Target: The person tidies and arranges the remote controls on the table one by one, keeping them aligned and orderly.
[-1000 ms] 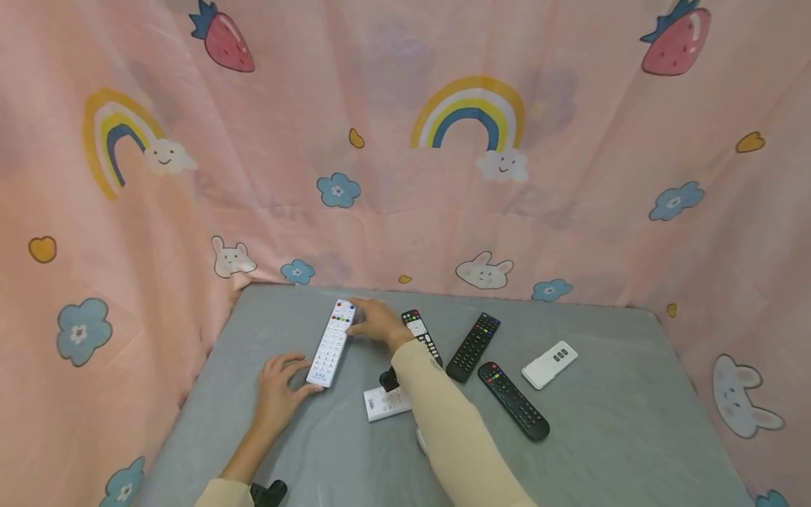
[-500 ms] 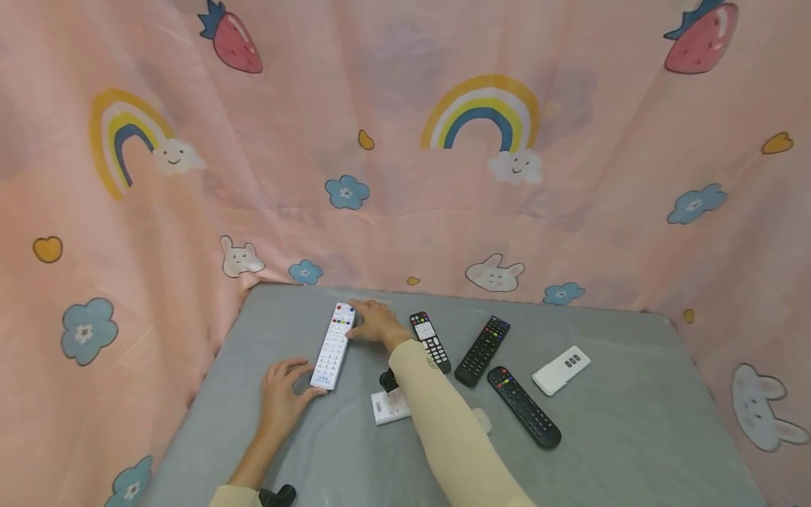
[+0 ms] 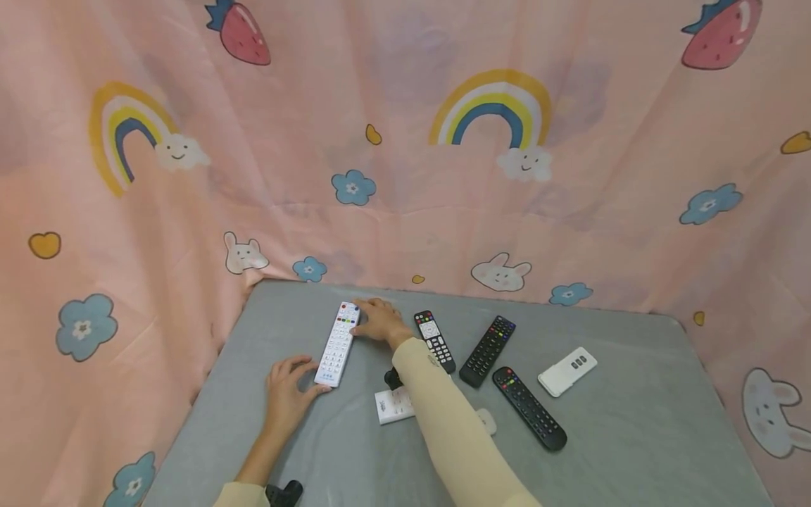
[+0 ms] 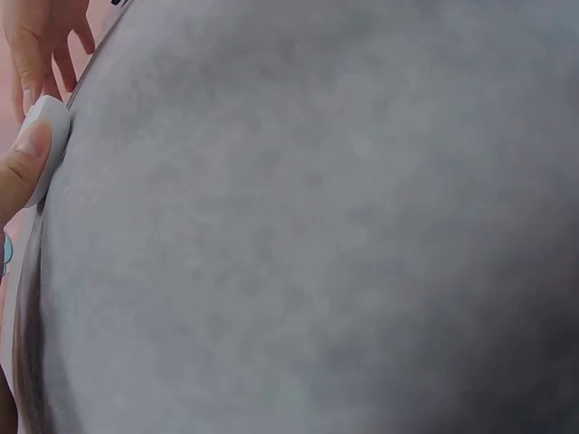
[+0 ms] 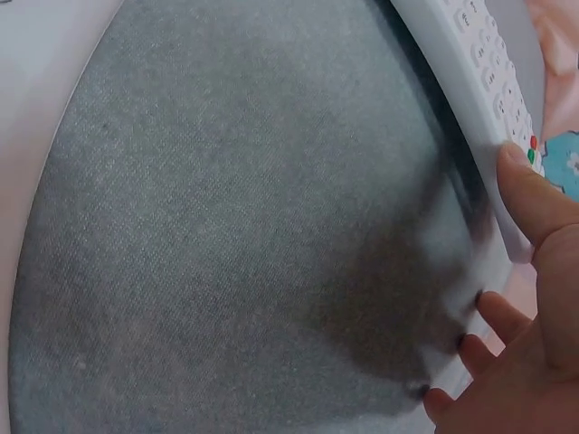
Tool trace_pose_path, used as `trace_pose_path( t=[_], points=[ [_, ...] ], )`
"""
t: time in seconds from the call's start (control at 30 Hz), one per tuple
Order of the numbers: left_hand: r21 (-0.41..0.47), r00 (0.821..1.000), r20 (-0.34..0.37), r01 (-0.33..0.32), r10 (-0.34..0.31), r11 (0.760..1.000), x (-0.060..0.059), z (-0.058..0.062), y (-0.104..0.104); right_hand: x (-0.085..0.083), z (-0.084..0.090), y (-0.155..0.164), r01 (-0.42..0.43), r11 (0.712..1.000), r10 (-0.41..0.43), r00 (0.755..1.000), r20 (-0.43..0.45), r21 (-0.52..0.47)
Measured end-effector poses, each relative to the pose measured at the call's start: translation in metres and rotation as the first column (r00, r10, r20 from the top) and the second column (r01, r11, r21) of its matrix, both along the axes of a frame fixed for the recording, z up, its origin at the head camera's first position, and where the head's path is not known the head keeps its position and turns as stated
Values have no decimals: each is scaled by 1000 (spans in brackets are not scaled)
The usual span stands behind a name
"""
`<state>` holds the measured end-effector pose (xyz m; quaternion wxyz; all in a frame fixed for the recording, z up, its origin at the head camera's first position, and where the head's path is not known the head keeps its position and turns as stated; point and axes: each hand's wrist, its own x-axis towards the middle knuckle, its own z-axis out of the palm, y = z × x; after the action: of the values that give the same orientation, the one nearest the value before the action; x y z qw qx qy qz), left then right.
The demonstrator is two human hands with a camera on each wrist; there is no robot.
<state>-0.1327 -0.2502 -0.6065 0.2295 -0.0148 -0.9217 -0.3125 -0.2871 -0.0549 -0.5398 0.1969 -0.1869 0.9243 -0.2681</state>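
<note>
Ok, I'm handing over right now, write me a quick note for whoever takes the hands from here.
Left hand: on the table, fingertips at the near end of the long white remote, thumb pressed to its end.
Right hand: fingers at the far end of the same remote, thumb by its coloured buttons; a pinch is not clear.
The remote lies flat, buttons up, near the table's left side.
Done: both ends in contact. Not yet lifted.
Others untouched: three black remotes, a small white one, and another white one partly under the right sleeve.
</note>
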Motion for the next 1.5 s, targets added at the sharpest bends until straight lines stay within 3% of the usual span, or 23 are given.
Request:
trace_pose_path(
  t=[0.43,0.73,0.93,1.2,1.5],
  points=[
    [-30,999,-41,15,-16,999,-2,-9,-1,2,1,0,-17,996,20,999,-28,83],
    [-7,999,33,7,-7,1000,2,-7,2,3,-7,-1,-12,994,20,997,-71,108],
    [-1,999,43,23,-23,1000,1,-9,-1,4,-9,0,-6,995,14,997,-75,97],
    [14,997,28,78,-78,997,-2,3,-9,-4,-11,9,10,998,-11,1000,-23,-63],
    [11,993,-35,115,-115,993,-16,22,-8,-6,12,38,-100,974,98,995,-22,-204]
  ],
)
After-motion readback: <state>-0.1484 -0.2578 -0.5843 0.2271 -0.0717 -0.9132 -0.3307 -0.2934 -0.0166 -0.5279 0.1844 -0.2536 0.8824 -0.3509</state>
